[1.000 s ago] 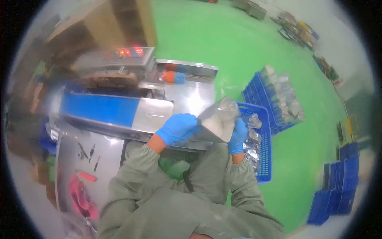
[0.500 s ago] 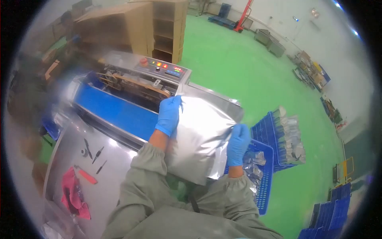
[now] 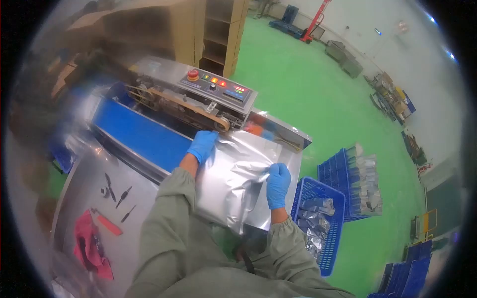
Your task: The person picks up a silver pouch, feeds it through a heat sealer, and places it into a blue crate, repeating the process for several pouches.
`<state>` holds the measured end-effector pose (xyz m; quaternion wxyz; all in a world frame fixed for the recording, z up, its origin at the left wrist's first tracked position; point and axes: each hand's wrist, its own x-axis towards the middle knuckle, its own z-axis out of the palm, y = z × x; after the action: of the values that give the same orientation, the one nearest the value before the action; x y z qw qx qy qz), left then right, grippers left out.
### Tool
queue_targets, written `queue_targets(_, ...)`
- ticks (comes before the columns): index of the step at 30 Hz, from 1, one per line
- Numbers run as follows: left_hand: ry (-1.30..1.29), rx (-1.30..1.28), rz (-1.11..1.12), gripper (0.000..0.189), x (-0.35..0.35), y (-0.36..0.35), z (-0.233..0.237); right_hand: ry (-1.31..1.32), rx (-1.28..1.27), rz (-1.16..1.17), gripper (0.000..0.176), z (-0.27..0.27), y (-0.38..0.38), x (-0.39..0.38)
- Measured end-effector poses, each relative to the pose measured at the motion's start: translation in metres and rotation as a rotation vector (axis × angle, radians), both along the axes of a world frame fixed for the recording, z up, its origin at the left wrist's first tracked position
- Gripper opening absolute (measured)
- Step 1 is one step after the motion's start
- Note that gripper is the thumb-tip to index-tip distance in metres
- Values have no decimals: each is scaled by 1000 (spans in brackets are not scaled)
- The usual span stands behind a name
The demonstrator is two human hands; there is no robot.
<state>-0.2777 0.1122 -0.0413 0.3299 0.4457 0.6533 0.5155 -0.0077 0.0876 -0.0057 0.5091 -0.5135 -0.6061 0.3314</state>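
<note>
A large silver foil bag [image 3: 223,184] lies at the right end of the sealing machine [image 3: 218,94], its top edge near the machine's belt and roller. My left hand [image 3: 202,145], in a blue glove, grips the bag's upper left corner beside the blue conveyor belt [image 3: 144,136]. The gloved right hand [image 3: 278,186] is closed on the bag's right side, where the foil is creased. The bag's lower part hangs toward my lap. Lit displays and a red knob show on the machine's control panel.
A blue basket [image 3: 340,223] of foil packs stands at the right, beside a blue crate [image 3: 334,174] of upright bags. The steel table [image 3: 144,198] at the left holds tools and a pink cloth [image 3: 89,243]. Cardboard shelving [image 3: 233,39] rises behind the machine.
Both hands have moved down and left in view with the bag, which now lies lower against the machine's end. The camera view has shifted slightly, showing more of the end plate.
</note>
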Motion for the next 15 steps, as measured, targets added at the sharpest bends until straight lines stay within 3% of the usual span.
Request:
queue_targets(1,12,57,-2,30,-13,3,-7,44,-4,13,22,0,2,-7)
queue_targets(3,364,388,-55,31,-46,11,-35,-30,72,45,22,-2,5,-10)
queue_targets(6,350,335,-122,34,-69,5,-20,12,-88,205,22,0,-4,3)
queue_targets(8,127,-67,5,40,-73,-18,22,106,-191,151,22,-3,-13,44)
queue_targets(11,305,-73,142,49,-57,-65,69,-85,-163,-80,20,-52,-15,160)
queue_targets(14,660,-43,139,64,-42,-121,71,-738,-69,-336,27,-175,-52,321)
queue_targets(15,781,16,110,69,-33,-142,72,-1029,-491,-267,29,-159,-84,332)
